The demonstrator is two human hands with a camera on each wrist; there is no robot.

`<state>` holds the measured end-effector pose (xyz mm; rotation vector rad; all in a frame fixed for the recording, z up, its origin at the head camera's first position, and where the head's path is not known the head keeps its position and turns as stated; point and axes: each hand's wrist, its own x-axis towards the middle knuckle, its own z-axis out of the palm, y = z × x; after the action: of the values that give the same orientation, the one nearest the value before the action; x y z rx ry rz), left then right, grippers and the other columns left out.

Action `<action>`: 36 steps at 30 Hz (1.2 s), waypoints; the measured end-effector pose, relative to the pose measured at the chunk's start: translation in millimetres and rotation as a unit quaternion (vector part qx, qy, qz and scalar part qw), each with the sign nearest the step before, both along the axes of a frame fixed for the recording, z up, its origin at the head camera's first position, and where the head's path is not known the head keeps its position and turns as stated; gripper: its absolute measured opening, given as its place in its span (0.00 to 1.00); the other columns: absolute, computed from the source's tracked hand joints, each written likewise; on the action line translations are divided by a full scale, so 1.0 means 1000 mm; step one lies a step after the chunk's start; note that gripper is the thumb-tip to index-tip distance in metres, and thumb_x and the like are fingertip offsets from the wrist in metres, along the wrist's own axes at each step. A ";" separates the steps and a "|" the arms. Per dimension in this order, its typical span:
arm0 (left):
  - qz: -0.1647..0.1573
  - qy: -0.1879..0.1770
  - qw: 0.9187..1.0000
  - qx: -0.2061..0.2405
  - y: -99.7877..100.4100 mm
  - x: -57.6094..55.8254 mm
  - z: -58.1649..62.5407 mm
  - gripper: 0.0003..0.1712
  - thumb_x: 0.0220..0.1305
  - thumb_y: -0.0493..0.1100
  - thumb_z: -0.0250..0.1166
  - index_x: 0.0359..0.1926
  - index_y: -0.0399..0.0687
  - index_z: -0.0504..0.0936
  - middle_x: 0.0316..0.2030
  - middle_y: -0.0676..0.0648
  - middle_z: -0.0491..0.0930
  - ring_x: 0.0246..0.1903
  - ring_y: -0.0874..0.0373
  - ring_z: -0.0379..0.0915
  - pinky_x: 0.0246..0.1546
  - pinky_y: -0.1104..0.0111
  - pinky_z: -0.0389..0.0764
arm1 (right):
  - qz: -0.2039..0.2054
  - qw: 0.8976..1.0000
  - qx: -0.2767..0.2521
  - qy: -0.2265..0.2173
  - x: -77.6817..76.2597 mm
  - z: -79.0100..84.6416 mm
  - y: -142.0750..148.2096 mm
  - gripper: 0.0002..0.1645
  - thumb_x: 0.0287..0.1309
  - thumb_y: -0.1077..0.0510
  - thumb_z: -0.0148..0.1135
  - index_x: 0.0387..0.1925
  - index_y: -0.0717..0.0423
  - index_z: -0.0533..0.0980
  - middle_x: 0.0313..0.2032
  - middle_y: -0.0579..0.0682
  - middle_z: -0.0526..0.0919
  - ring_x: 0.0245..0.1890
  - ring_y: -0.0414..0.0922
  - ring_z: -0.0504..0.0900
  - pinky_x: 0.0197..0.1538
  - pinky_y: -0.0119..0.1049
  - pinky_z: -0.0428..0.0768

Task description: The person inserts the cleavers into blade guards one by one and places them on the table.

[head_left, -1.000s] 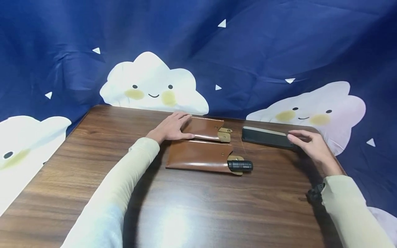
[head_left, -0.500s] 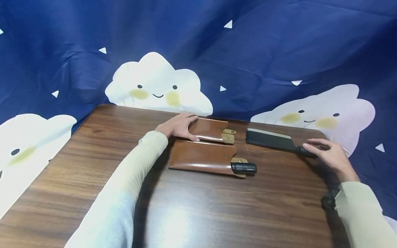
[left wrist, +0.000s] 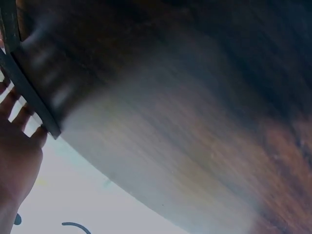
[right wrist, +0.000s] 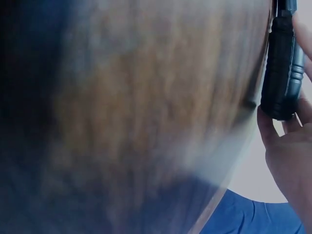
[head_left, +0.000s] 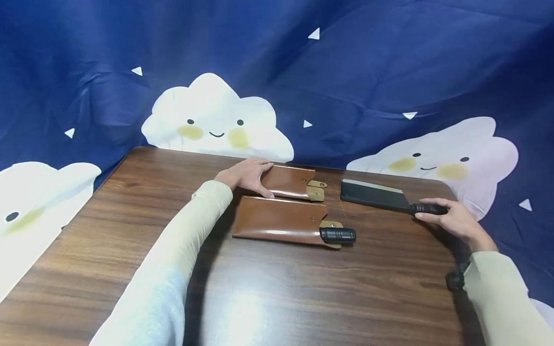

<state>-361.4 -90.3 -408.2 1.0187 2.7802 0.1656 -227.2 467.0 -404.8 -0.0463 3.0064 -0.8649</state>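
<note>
At the far side of the table, my left hand (head_left: 246,176) holds the left end of a brown leather sheath (head_left: 289,182), thumb at the near edge and fingers at the far edge. In the left wrist view, the fingertips touch the sheath's dark edge (left wrist: 31,92). To the right lies a cleaver (head_left: 374,194) with a black blade, a pale edge strip and a ridged black handle (right wrist: 282,68). My right hand (head_left: 460,223) has thumb and fingers around that handle. The blade points left, towards the sheath's open end with its tan flap.
A second, larger brown leather sheath (head_left: 279,218) lies nearer me, with a black handle (head_left: 337,235) sticking out of its right end. The wooden table (head_left: 324,298) meets a blue cloud-patterned curtain (head_left: 346,72) at its back edge.
My right hand has moved right, from beside the blade's end to the cleaver's handle, and now grips it. The left hand stays on the far sheath. The view has shifted slightly.
</note>
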 end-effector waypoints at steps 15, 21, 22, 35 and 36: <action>-0.014 0.048 0.999 0.015 -0.001 0.004 0.000 0.65 0.44 0.77 0.68 0.73 0.36 0.67 0.71 0.40 0.68 0.72 0.44 0.58 0.71 0.57 0.57 | 0.001 1.000 -0.016 -0.012 0.003 -0.002 0.004 0.33 0.55 0.44 0.77 0.54 0.63 0.81 0.47 0.58 0.83 0.38 0.33 0.73 0.37 0.27 0.70; -0.015 0.078 0.996 0.043 -0.007 0.006 0.001 0.63 0.44 0.77 0.67 0.71 0.37 0.70 0.69 0.41 0.70 0.69 0.43 0.61 0.70 0.56 0.56 | -0.001 0.998 -0.059 -0.012 0.007 0.000 0.002 0.31 0.55 0.47 0.77 0.52 0.65 0.80 0.39 0.40 0.83 0.37 0.32 0.74 0.38 0.26 0.71; -0.016 0.082 0.995 0.047 -0.007 0.006 0.001 0.63 0.44 0.77 0.67 0.71 0.37 0.70 0.69 0.41 0.70 0.69 0.43 0.61 0.70 0.56 0.56 | -0.004 0.998 -0.067 -0.012 0.008 0.000 0.002 0.31 0.55 0.48 0.77 0.52 0.66 0.80 0.39 0.38 0.82 0.37 0.32 0.74 0.38 0.26 0.71; 0.007 0.109 0.990 0.084 -0.013 0.016 0.006 0.62 0.46 0.79 0.63 0.73 0.42 0.69 0.70 0.43 0.68 0.69 0.45 0.58 0.69 0.51 0.54 | -0.020 0.997 -0.078 -0.005 0.010 0.002 0.000 0.30 0.58 0.48 0.75 0.54 0.62 0.78 0.36 0.38 0.79 0.35 0.36 0.69 0.35 0.31 0.69; 0.006 0.112 0.990 0.087 -0.014 0.016 0.007 0.62 0.46 0.80 0.63 0.73 0.42 0.70 0.70 0.43 0.68 0.68 0.45 0.58 0.69 0.50 0.54 | -0.019 0.996 -0.081 -0.003 0.010 0.003 -0.002 0.30 0.58 0.48 0.75 0.55 0.62 0.78 0.36 0.38 0.79 0.35 0.36 0.69 0.34 0.31 0.69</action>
<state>-344.9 -104.3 -401.0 1.1255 3.0187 0.3204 -217.2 465.4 -402.3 0.0132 2.9324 -1.1095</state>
